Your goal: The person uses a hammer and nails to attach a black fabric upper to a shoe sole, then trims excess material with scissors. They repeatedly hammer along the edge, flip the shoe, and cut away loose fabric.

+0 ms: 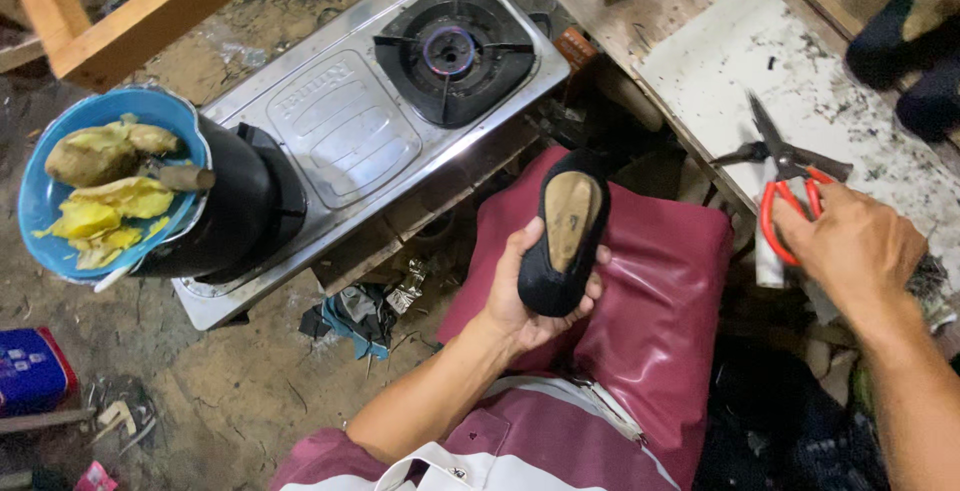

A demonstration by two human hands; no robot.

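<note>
Left hand [530, 291] cradles small black shoe [562, 231], tan sole up, fingers wrapped round it, above maroon apron [650, 301] on lap. Right hand [850, 246] rests on red-handled scissors [785, 176] lying on white-spattered surface [730, 71], fingers curled over handles, grip unclear. Steel gas stove [340, 131] at left, blue bowl [40, 201] of yellow peelings beside it.

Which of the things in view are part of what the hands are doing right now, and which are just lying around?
In hand:
- left hand holds black shoe, sole up
- right hand on red-handled scissors

Lying about:
- gas stove
- blue bowl of food scraps on black pot
- white board
</note>
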